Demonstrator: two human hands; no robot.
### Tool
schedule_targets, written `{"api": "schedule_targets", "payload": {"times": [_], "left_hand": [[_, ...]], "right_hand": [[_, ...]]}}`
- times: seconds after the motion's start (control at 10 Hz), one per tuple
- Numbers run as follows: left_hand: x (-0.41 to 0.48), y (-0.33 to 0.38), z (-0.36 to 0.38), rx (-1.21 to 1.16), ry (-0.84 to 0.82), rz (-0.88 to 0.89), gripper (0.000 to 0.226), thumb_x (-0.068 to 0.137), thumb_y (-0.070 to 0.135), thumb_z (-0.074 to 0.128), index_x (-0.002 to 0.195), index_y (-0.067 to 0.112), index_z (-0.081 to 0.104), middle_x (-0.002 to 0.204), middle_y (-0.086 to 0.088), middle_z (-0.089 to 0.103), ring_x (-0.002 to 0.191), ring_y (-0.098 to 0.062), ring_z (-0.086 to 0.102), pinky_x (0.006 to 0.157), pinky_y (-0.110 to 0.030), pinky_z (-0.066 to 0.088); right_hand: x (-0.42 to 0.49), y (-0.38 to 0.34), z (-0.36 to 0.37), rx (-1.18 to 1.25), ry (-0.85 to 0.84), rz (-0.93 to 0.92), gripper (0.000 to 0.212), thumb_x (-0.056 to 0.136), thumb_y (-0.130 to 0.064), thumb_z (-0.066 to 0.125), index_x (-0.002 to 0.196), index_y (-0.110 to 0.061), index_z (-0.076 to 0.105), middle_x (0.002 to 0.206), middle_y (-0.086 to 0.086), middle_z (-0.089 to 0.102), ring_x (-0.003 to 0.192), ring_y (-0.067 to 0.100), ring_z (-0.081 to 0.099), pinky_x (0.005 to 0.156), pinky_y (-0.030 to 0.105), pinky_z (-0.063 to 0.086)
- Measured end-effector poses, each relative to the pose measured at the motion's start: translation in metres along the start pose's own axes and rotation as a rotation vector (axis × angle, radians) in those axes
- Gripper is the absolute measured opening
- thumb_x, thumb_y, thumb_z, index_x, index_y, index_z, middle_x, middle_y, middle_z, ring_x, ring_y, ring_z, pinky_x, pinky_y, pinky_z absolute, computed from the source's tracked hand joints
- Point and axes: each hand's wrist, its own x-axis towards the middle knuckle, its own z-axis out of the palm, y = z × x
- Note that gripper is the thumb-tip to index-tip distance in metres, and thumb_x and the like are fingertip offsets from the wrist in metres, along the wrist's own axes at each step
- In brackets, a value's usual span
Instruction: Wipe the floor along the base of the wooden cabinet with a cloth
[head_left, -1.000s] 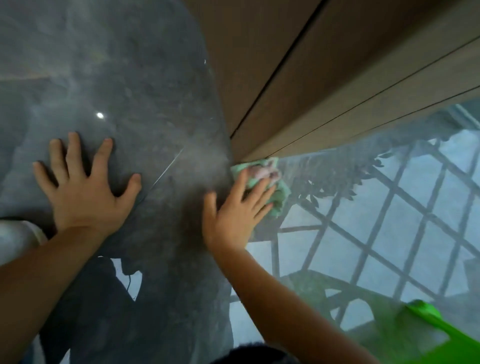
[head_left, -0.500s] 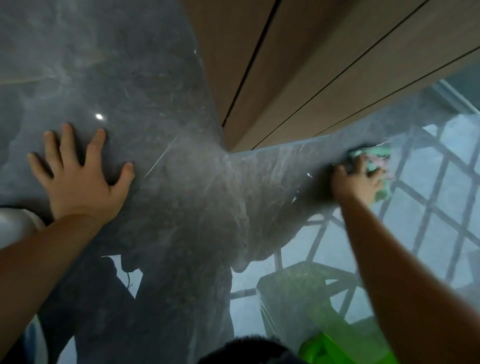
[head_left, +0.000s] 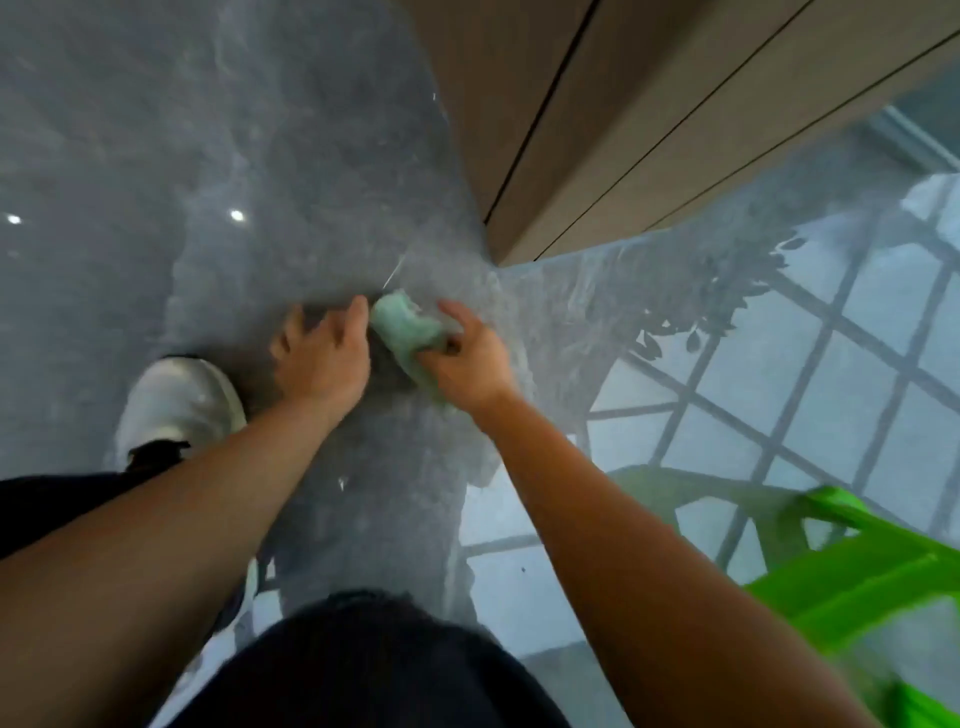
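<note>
Your right hand (head_left: 470, 364) grips the green cloth (head_left: 408, 330), fingers curled around its near end, with the bunched fabric sticking out toward the cabinet corner. Your left hand (head_left: 322, 358) sits just beside the cloth on the side away from the cabinet front; its fingers are bent and its forefinger tip meets the cloth's far edge, but whether that hand has actually closed on the fabric cannot be told from this view. The cloth lies near the bottom corner of the wooden cabinet (head_left: 649, 104), short of it and not touching its base; whether it presses on the floor (head_left: 156, 130) or is lifted slightly off it cannot be determined. The floor is dark grey, glossy stone, reflecting two small lights to the side of the cabinet away from your right arm and a window grid with foliage below the cabinet's long face. Your pale shoe (head_left: 179, 405) rests on the floor well apart from the cabinet, close behind your left hand. A bright green plastic object (head_left: 857, 566) occupies the near right margin, well apart from the cabinet and from the cloth; its kind cannot be told. Both forearms are bare, and dark clothing fills the bottom edge of the view.
</note>
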Motion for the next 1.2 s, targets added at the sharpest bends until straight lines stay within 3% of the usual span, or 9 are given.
{"api": "schedule_targets", "payload": {"times": [0.1,0.3,0.4,0.5,0.6,0.7,0.9,1.0,1.2], "left_hand": [[-0.115,0.037,-0.027,-0.522,-0.467,-0.300,0.057,0.090,0.068,0.040,0.110,0.023,0.067,0.124,-0.010,0.068,0.111,-0.034,0.065,0.092,-0.044,0.052],[-0.334,0.097,-0.130,-0.745,-0.633,-0.133,0.041,0.081,0.046,0.070,0.117,0.029,0.063,0.119,-0.002,0.074,0.106,-0.020,0.071,0.082,-0.039,0.058],[-0.431,0.129,-0.170,-0.840,-0.848,-0.180,0.043,0.078,0.026,0.070,0.119,0.012,0.069,0.115,-0.011,0.075,0.105,-0.026,0.071,0.084,-0.039,0.060],[-0.509,0.150,-0.169,-0.684,-0.922,-0.212,0.053,0.073,0.008,0.073,0.125,-0.002,0.064,0.121,-0.019,0.071,0.113,-0.034,0.066,0.098,-0.047,0.054],[-0.565,0.159,-0.134,-0.510,-0.926,-0.202,0.040,0.073,0.002,0.076,0.113,0.004,0.071,0.108,-0.014,0.077,0.098,-0.029,0.072,0.094,-0.046,0.056],[-0.603,0.166,-0.083,-0.402,-0.864,-0.117,0.031,0.077,0.000,0.076,0.106,0.006,0.070,0.104,-0.015,0.076,0.089,-0.027,0.074,0.088,-0.046,0.058],[-0.621,0.182,0.020,-0.197,-0.796,0.100,0.029,0.083,0.001,0.067,0.112,0.008,0.066,0.116,-0.022,0.072,0.107,-0.038,0.069,0.092,-0.057,0.055],[-0.612,0.180,0.051,-0.081,-0.765,0.138,0.037,0.082,0.003,0.065,0.118,0.010,0.061,0.121,-0.022,0.069,0.111,-0.036,0.068,0.095,-0.057,0.053],[-0.604,0.175,0.012,0.106,-0.649,0.211,0.057,0.078,0.009,0.072,0.132,0.012,0.054,0.126,-0.016,0.066,0.109,-0.032,0.066,0.097,-0.048,0.053]], "right_hand": [[-0.065,-0.040,-0.045,0.399,-0.041,0.291,0.045,0.081,-0.008,0.074,0.124,-0.013,0.060,0.115,0.021,0.069,0.103,0.037,0.068,0.085,0.047,0.058],[-0.293,-0.111,-0.177,0.951,-0.315,0.463,0.027,0.090,-0.008,0.055,0.115,-0.006,0.064,0.104,0.013,0.068,0.091,0.026,0.064,0.082,0.036,0.051],[-0.404,-0.127,-0.245,1.015,-0.276,0.447,0.032,0.083,-0.004,0.059,0.114,-0.010,0.067,0.098,0.006,0.073,0.086,0.020,0.068,0.077,0.032,0.052],[-0.484,-0.112,-0.298,0.993,0.019,0.424,0.031,0.078,0.012,0.062,0.100,-0.009,0.064,0.096,0.011,0.069,0.080,0.024,0.067,0.070,0.033,0.055],[-0.538,-0.080,-0.336,0.935,0.265,0.450,0.032,0.078,0.015,0.065,0.089,-0.012,0.052,0.097,0.020,0.058,0.086,0.030,0.058,0.072,0.043,0.051],[-0.575,-0.036,-0.355,0.832,0.481,0.539,0.034,0.079,0.008,0.070,0.081,-0.015,0.046,0.089,0.017,0.053,0.074,0.023,0.053,0.054,0.030,0.044],[-0.581,0.050,-0.371,0.877,0.754,0.688,0.030,0.081,0.004,0.069,0.081,-0.015,0.046,0.074,0.003,0.049,0.060,0.017,0.048,0.056,0.035,0.048],[-0.584,0.078,-0.371,0.946,0.819,0.698,0.024,0.085,0.004,0.062,0.101,-0.011,0.052,0.086,0.005,0.057,0.064,0.017,0.053,0.057,0.034,0.050],[-0.611,0.072,-0.361,0.886,0.748,0.678,0.010,0.091,-0.008,0.057,0.099,-0.013,0.057,0.093,0.010,0.063,0.078,0.027,0.061,0.069,0.040,0.051]]}}
